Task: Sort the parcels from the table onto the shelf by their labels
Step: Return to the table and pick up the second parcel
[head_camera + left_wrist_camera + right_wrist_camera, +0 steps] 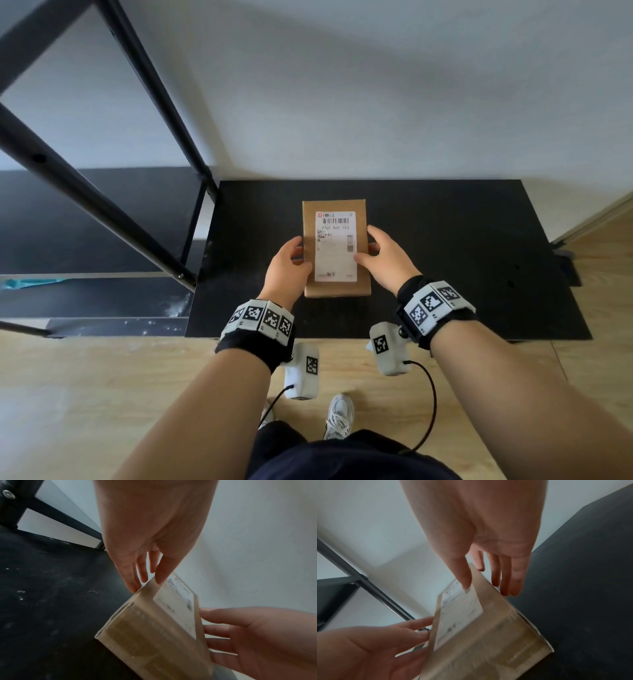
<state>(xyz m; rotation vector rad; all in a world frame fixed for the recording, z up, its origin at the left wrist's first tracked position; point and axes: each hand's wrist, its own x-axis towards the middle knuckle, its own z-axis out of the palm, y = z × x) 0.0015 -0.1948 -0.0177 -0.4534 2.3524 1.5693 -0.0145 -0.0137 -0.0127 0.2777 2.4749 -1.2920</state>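
A brown cardboard parcel [335, 290] with a white shipping label [335, 253] is over the middle of the black table [445, 246]. My left hand [295, 253] grips its left edge, thumb on the top face. My right hand [369, 247] grips the right edge, thumb on the label. In the left wrist view the parcel [150, 631] is tilted, with my left hand [145, 576] at its far corner and my right hand [254, 635] along its other side. The right wrist view shows the parcel [496, 635] between my right hand [494, 579] and left hand [371, 649].
A black metal shelf frame [102, 209] with dark boards stands to the left of the table, against a white wall. A teal object [34, 283] lies on a lower board. Wooden floor and my shoe [339, 416] are below.
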